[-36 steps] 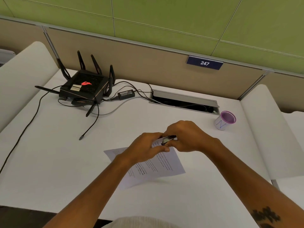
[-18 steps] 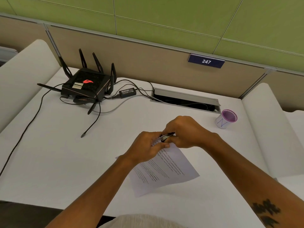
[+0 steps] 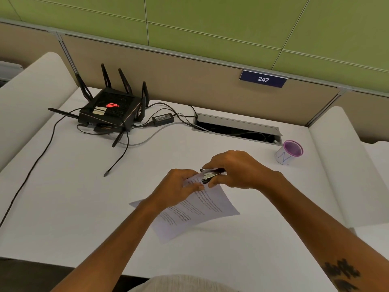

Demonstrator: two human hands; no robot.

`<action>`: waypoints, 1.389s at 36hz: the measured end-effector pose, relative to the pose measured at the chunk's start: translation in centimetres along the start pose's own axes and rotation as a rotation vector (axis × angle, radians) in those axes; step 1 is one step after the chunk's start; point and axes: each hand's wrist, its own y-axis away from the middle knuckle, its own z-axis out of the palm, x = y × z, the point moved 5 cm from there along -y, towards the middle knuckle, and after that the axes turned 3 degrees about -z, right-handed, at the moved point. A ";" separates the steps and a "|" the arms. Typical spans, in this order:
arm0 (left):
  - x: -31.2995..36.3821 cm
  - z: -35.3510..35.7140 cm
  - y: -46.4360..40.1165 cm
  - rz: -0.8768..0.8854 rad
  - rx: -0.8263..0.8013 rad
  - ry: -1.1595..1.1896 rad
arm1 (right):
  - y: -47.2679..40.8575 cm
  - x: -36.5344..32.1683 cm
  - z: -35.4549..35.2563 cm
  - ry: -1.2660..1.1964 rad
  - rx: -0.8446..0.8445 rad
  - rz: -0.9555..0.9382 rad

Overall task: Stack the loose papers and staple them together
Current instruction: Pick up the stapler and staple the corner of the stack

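Note:
A stack of printed white papers (image 3: 195, 211) lies on the white desk (image 3: 73, 207), its far corner lifted. My left hand (image 3: 176, 188) pinches that far corner from the left. My right hand (image 3: 237, 169) grips a small black and silver stapler (image 3: 211, 174) whose jaws sit over the same corner. The two hands almost touch at the corner. How many sheets are in the stack is hidden.
A black router (image 3: 109, 112) with antennas and trailing cables stands at the back left, with a power brick (image 3: 163, 119) beside it. An open cable tray (image 3: 237, 129) runs along the back. A purple-rimmed cup (image 3: 289, 151) stands at the right.
The stack has shifted and turned slightly under my hands. Both hands stay clamped at the far corner with the stapler over it.

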 end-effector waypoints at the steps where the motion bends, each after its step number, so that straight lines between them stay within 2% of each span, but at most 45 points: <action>1: 0.0 -0.1 0.1 -0.002 0.005 0.004 | 0.0 0.1 0.0 -0.019 -0.012 0.010; 8: 0.3 -0.6 0.7 -0.043 0.036 0.047 | 0.7 1.6 0.3 -0.146 -0.021 0.109; 21: 1.0 -1.6 1.0 -0.080 0.091 0.158 | 3.4 4.2 1.2 -0.865 0.343 0.377; 32: 0.9 -1.8 0.9 -0.126 0.220 0.251 | 5.3 5.9 4.7 -0.969 0.522 0.585; 37: 0.9 -1.6 0.6 -0.137 0.257 0.303 | 6.3 6.6 5.3 -1.135 0.643 0.624; 41: 1.3 -2.0 0.3 -0.152 0.292 0.342 | 7.6 7.3 6.1 -1.378 0.758 0.674; 47: 2.2 -2.6 -0.2 -0.156 0.340 0.413 | 8.2 5.7 8.5 -1.748 0.760 0.581; 50: 2.6 -2.8 -0.4 -0.161 0.352 0.421 | 8.6 4.9 9.1 -1.786 0.773 0.553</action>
